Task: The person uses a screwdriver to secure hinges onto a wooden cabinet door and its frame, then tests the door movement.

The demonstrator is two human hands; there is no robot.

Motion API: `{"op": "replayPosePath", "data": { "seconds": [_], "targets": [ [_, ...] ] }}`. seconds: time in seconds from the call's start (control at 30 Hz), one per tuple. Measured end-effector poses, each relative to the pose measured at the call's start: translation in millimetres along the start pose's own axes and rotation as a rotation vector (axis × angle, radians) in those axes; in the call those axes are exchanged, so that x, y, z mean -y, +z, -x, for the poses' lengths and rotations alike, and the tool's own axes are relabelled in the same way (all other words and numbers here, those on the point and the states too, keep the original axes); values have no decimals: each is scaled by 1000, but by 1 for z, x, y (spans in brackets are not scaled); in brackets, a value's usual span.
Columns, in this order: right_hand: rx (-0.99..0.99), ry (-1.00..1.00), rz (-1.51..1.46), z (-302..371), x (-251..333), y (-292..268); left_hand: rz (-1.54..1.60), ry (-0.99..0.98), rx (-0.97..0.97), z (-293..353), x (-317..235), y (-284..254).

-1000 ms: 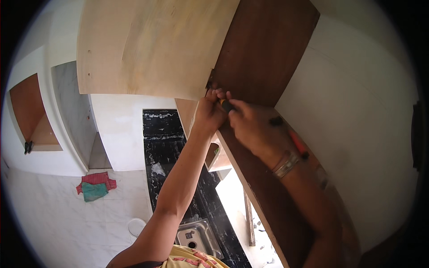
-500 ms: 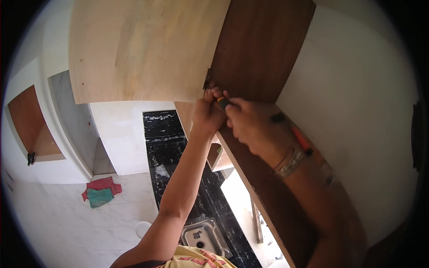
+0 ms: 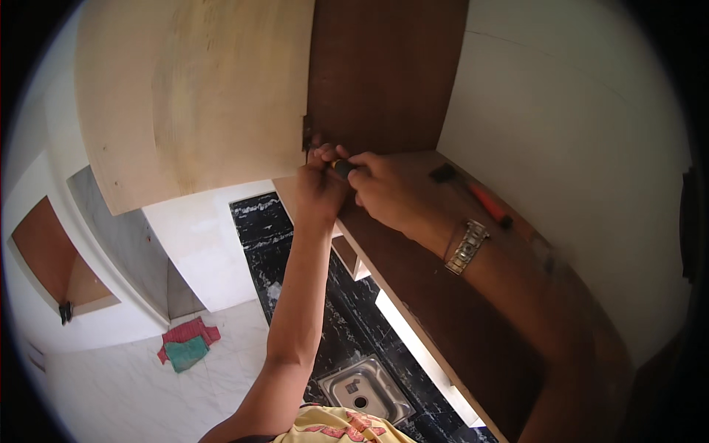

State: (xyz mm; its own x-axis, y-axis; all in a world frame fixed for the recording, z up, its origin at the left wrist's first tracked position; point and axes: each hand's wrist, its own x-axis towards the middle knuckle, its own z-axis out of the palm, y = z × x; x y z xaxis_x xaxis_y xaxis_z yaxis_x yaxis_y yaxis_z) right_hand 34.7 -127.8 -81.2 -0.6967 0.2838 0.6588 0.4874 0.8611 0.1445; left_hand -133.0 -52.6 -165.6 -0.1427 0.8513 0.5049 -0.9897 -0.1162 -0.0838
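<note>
My right hand [image 3: 388, 193] grips the black handle, with an orange-yellow band, of a screwdriver [image 3: 343, 169]. The tool points up and left toward a dark metal hinge [image 3: 307, 133], where the pale wooden door panel [image 3: 199, 96] meets the brown cabinet board [image 3: 384, 81]. My left hand [image 3: 319, 188] is closed around the screwdriver's front end, just below the hinge. Its fingers hide the tip and any screw there. On the brown cabinet surface to the right of my right hand lies a hammer [image 3: 486, 201] with a red-orange handle and black head.
The long cabinet edge [image 3: 399, 306] runs beneath my right forearm. Below are a black marbled counter [image 3: 343, 314] and a steel sink [image 3: 369, 384]. A white wall [image 3: 569, 148] rises on the right. Red [image 3: 190, 332] and green [image 3: 187, 354] cloths lie on the pale floor.
The view has shifted, so door panel, hinge and hands appear farther left. Both hands stay at the hinge with the screwdriver; my right wrist has turned, showing more of the metal watch.
</note>
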Motion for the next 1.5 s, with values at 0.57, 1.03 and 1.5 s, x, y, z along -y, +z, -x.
{"op": "replayPosePath", "data": {
  "seconds": [0.57,1.03,1.5],
  "targets": [
    [151,96,298,-1,46,-8,-137,17,-16,2,-1,7],
    [111,130,2,2,14,-4,-71,-38,-84,3,-9,15],
    [169,234,-180,1,10,-15,25,-40,-107,-2,4,26]
  ]
}}
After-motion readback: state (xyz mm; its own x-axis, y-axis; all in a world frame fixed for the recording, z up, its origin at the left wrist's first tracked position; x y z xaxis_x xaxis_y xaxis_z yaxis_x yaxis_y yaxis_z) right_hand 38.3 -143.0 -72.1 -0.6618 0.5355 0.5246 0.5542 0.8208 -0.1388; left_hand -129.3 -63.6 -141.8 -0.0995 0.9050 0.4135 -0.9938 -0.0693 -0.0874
